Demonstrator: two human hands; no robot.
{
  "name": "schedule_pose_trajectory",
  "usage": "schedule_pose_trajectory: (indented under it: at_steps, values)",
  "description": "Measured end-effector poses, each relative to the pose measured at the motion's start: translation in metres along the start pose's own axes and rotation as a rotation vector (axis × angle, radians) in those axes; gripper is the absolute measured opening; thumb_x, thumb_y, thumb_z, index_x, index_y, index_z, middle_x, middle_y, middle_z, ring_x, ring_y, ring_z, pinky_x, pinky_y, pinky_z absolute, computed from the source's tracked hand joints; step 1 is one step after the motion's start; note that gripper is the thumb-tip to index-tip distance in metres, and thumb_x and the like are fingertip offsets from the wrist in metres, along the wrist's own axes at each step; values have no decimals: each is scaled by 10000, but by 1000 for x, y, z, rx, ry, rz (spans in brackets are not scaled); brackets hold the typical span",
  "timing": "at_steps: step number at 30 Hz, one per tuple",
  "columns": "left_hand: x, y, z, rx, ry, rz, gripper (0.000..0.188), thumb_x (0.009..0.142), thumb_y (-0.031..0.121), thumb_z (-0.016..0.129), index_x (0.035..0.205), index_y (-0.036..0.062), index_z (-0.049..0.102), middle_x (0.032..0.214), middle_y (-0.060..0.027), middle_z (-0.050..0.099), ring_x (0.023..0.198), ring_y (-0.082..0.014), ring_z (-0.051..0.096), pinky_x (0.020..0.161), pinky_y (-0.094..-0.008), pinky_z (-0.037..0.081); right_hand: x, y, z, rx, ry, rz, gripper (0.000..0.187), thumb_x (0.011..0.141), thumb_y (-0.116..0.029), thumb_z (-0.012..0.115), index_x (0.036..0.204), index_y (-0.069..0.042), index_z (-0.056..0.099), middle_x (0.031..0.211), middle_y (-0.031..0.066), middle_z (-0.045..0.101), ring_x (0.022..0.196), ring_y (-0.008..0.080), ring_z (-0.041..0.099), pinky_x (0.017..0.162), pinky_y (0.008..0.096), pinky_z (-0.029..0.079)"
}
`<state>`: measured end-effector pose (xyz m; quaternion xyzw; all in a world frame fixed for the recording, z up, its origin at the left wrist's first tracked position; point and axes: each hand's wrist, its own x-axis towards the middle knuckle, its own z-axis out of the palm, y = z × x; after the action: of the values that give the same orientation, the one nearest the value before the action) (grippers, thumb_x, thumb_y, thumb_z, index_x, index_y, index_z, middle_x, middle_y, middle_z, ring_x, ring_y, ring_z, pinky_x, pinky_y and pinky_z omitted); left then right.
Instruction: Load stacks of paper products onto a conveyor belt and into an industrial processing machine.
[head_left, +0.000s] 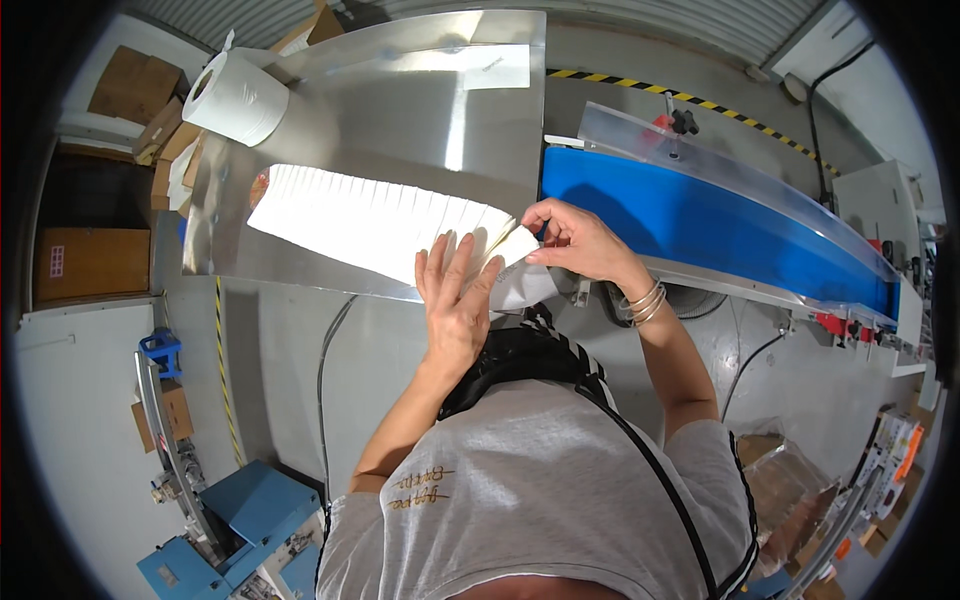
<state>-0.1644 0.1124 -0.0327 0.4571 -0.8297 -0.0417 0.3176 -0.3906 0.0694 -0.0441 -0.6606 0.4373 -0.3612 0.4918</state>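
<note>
A long row of overlapping flat white pieces point(350, 215), like folded paper or thin packets, lies fanned out across the metal table point(400, 110). My left hand point(456, 310) rests on the row's right end, palm down with its fingers spread. At the table's right edge, my right hand point(585, 245) pinches the end of the last white piece point(517, 246) between thumb and fingers. A slightly lifted edge shows between that piece and its neighbours. The exact kind of the pieces cannot be told. Below them, a whitish sheet point(522, 287) hangs near the table's front edge.
A blue conveyor belt point(690, 220) with a clear side guard point(740, 160) adjoins the table on the right. A big white roll point(236, 98) stands at the table's back left, near cardboard boxes point(135, 85). One white paper point(497, 67) lies at the far edge.
</note>
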Motion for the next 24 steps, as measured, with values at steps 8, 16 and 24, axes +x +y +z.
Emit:
schedule_pose_trajectory:
  at_steps: [8,16,24]
  values:
    - [6,8,-4,-75,2,-37,247,769,50,686,1011,84,718,1342,-171,501,1272,-418,407,1070,-583,236,7,6,-4,-130,-111,-70,349,718,-89,776,1044,-94,652,973,25,573,863,135,546,749,262,472]
    - [15,6,2,-30,108,-227,230,824,88,670,1036,20,615,1327,-200,476,1280,-412,382,1058,-522,263,-25,38,-29,246,206,275,322,889,-244,679,1102,-18,595,1079,32,629,960,120,577,855,299,472]
    - [11,4,4,-36,90,-195,308,791,-37,626,1078,59,682,1305,-147,516,1263,-385,411,1076,-529,252,-75,79,-99,-402,881,672,549,839,-402,687,1152,31,561,1031,187,638,895,302,618,775,347,473]
